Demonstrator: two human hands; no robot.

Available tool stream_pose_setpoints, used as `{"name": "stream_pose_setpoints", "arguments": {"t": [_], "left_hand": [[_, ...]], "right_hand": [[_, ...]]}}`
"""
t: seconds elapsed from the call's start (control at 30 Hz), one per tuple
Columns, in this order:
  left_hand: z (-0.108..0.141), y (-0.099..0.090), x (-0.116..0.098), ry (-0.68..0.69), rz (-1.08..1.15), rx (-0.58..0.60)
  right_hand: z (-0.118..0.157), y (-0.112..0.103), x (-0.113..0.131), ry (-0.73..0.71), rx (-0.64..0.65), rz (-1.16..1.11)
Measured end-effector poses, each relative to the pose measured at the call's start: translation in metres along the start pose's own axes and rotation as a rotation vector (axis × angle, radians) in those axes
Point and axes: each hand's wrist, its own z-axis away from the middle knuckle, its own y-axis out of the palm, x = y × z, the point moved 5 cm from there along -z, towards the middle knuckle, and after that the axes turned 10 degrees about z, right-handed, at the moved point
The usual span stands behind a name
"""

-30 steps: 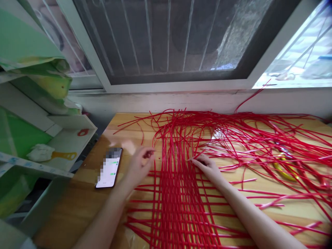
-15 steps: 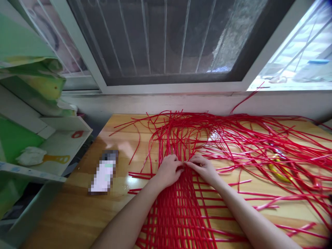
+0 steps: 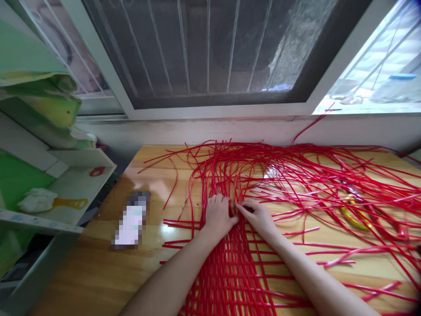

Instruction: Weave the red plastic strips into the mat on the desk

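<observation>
The bottom edge cuts off the woven red plastic lattice [image 3: 226, 274]; the bare left hand [image 3: 219, 216] hides part of it. Pixelation blurs the flat rectangular phone [image 3: 131, 223].

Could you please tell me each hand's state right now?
Left hand: curled over the red strands; grip cannot be told.
Right hand: closed, apparently pinching one of them.

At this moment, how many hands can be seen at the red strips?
2: the left hand over the woven red strips, the right hand just beside it. No other hand shows.
</observation>
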Motion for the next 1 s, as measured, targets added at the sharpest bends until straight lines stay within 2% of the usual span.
{"name": "stream_pose_setpoints", "arguments": {"t": [0.3,0.43,0.6,0.67,0.8,0.93,1.0], "left_hand": [[-0.006,0.003,-0.002,-0.031,-0.005,-0.056],[-0.008,0.001,0.005,-0.042,0.192,-0.006],[-0.007,-0.005,0.014,0.018,0.419,0.055],[-0.004,-0.007,0.015,0.064,0.457,0.052],[0.002,-0.012,0.009,0.163,0.457,0.033],[0.007,-0.021,-0.003,0.262,0.417,0.056],[0.007,-0.026,-0.006,0.256,0.385,0.029]], "right_hand": [[-0.002,-0.001,0.005,0.034,0.02,0.094],[-0.002,-0.003,0.004,0.071,0.005,0.122],[-0.004,-0.003,0.001,0.123,0.034,0.186],[-0.005,-0.002,0.002,0.1,0.038,0.22],[-0.004,0.003,0.008,-0.048,0.048,0.305],[-0.003,0.005,0.006,-0.064,0.067,0.382],[-0.003,0.004,0.008,-0.096,0.069,0.347]]}}
